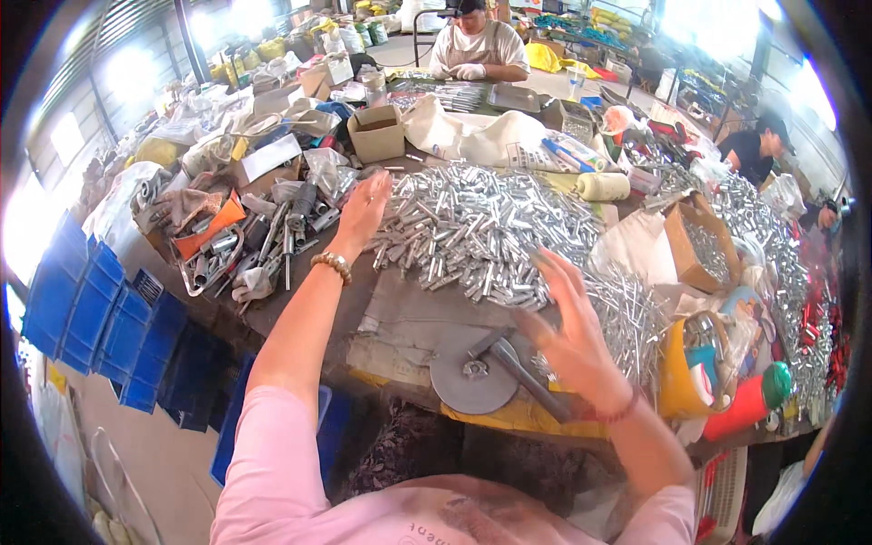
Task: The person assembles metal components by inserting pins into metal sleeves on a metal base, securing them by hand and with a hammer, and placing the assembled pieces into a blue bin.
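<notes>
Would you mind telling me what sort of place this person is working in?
Probably a small workshop or parts-sorting room. A big heap of small metal tubes covers the worktable, stacked blue bins stand at the left, and both hands, left hand and right hand, hover open over the heap.

Heap of small shiny silver metal tubes (481, 232), uniformly bright silver. Round flat grey metal disc (472, 374), dull grey throughout. Stacked blue plastic bins (82, 309), plain saturated blue. Small open cardboard box (377, 133), plain tan. Person's long pink sleeves (272, 472), pale pink, unpatterned. Beaded wrist bracelet (332, 263), beige-gold beads. Cylindrical red plastic bottle with green cap (750, 400), red body, green top. Yellow plastic bucket (679, 386), yellow-orange.
</notes>
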A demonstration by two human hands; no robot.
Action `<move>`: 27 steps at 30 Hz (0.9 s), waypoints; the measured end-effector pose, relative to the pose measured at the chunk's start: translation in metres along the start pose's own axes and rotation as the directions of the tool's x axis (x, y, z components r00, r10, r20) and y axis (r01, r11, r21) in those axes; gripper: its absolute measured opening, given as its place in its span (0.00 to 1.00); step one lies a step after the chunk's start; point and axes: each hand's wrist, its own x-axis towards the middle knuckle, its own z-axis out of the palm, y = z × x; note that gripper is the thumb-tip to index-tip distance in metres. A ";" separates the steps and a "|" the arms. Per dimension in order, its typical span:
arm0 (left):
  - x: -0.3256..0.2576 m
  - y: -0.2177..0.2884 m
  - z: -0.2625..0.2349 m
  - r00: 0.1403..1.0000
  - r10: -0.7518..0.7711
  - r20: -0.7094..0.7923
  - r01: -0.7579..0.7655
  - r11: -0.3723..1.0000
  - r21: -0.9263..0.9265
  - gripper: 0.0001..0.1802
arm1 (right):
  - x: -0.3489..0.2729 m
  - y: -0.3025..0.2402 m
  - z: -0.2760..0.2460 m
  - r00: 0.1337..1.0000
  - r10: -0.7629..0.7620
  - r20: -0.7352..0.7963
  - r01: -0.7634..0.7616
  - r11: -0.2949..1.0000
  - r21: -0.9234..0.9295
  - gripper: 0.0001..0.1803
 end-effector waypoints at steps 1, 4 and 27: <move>0.003 -0.010 -0.001 1.000 -0.017 0.013 0.017 1.000 -0.012 0.37 | 0.027 0.003 0.008 0.993 0.001 0.115 -0.003 1.000 0.020 0.39; 0.008 -0.024 0.003 0.998 0.018 0.058 -0.015 0.999 -0.046 0.37 | 0.107 0.050 0.046 0.987 -0.149 0.061 0.160 0.942 -0.296 0.41; -0.010 -0.003 0.027 0.979 0.174 0.107 -0.189 0.970 0.150 0.29 | 0.177 0.070 0.143 0.986 0.016 0.168 0.068 0.870 -0.488 0.33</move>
